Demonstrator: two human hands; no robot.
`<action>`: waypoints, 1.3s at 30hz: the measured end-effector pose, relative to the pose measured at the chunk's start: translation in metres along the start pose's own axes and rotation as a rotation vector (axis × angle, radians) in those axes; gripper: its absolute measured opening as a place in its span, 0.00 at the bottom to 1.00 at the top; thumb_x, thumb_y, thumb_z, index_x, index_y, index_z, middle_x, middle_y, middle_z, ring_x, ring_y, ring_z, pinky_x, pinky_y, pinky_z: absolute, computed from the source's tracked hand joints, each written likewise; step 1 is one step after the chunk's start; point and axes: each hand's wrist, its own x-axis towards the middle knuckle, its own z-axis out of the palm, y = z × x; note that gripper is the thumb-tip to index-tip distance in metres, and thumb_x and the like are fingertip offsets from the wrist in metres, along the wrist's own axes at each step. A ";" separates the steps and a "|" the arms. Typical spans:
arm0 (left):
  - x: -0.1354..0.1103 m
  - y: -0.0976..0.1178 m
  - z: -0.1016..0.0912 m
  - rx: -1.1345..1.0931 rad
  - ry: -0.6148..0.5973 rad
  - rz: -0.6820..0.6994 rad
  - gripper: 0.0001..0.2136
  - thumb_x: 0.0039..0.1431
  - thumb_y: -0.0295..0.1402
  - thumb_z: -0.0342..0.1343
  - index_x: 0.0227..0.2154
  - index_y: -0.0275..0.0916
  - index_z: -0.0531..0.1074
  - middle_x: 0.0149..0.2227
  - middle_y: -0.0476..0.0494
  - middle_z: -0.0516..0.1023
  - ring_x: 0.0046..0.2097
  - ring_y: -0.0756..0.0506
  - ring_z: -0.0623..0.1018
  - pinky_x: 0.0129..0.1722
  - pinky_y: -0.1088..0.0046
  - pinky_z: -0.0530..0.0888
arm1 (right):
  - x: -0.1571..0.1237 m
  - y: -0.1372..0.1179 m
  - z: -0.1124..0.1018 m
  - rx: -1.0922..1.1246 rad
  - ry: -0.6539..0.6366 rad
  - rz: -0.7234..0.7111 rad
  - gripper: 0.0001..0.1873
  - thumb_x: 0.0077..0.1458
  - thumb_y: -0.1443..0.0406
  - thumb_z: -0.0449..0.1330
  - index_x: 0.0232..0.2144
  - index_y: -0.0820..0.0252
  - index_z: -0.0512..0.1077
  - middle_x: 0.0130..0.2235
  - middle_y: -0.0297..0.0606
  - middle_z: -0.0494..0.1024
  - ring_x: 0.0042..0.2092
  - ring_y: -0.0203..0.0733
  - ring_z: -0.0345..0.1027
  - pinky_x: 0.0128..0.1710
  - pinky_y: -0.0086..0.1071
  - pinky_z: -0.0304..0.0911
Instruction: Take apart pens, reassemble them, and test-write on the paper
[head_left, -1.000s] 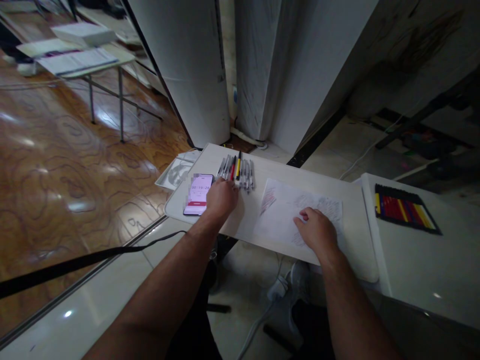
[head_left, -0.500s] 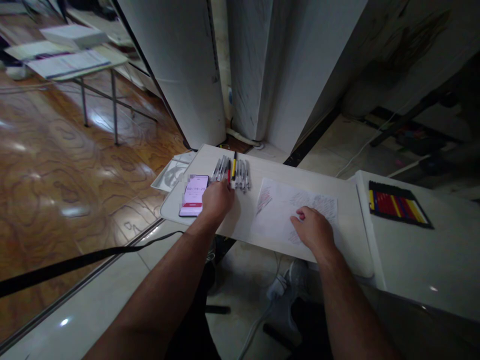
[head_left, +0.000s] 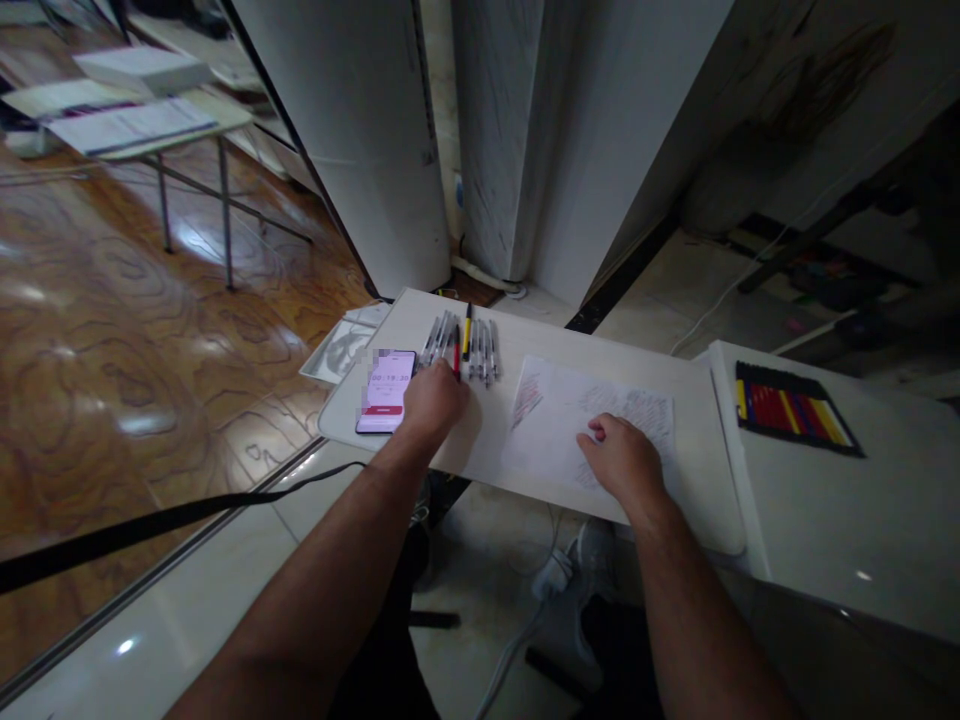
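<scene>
My left hand is closed around the lower end of a red pen, at the near end of a row of several pens laid side by side on a small white table. One pen in the row has a yellow barrel. My right hand rests on a sheet of paper marked with red and dark scribbles, its fingers curled and pressing down. A phone with a lit screen lies just left of my left hand.
A second white table at the right carries a black tray of coloured pens. White pillars stand behind the table. A printed sheet lies on the wooden floor at the left, and a folding table stands farther back.
My left hand has closed on the red pen and drawn it slightly toward me out of the row. My right hand stays on the paper.
</scene>
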 end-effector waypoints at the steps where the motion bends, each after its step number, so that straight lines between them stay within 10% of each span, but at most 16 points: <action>1: 0.000 0.000 0.000 -0.005 -0.005 -0.006 0.13 0.55 0.35 0.53 0.41 0.35 0.73 0.40 0.31 0.80 0.42 0.35 0.79 0.39 0.62 0.75 | 0.000 0.000 0.000 0.000 0.002 -0.002 0.12 0.54 0.59 0.60 0.39 0.57 0.74 0.38 0.37 0.80 0.39 0.43 0.73 0.34 0.32 0.59; 15: -0.013 0.013 -0.002 -0.132 0.082 0.042 0.12 0.58 0.35 0.51 0.41 0.37 0.72 0.38 0.36 0.80 0.42 0.38 0.78 0.41 0.64 0.73 | 0.001 0.002 0.001 0.073 0.058 -0.024 0.11 0.53 0.59 0.60 0.37 0.57 0.75 0.37 0.39 0.80 0.37 0.44 0.73 0.35 0.34 0.62; 25: -0.069 0.058 0.026 -0.271 -0.088 0.377 0.07 0.56 0.32 0.53 0.37 0.39 0.71 0.38 0.40 0.78 0.40 0.43 0.77 0.39 0.69 0.71 | 0.009 0.002 0.003 0.804 0.202 0.118 0.21 0.47 0.54 0.64 0.39 0.62 0.77 0.32 0.40 0.79 0.31 0.40 0.71 0.32 0.33 0.67; 39: -0.095 0.056 0.035 -0.439 -0.095 0.688 0.05 0.55 0.29 0.53 0.35 0.40 0.70 0.37 0.44 0.76 0.37 0.46 0.74 0.37 0.71 0.70 | 0.009 0.001 -0.006 1.489 0.256 0.257 0.20 0.35 0.57 0.74 0.27 0.62 0.73 0.21 0.28 0.71 0.21 0.29 0.63 0.14 0.21 0.55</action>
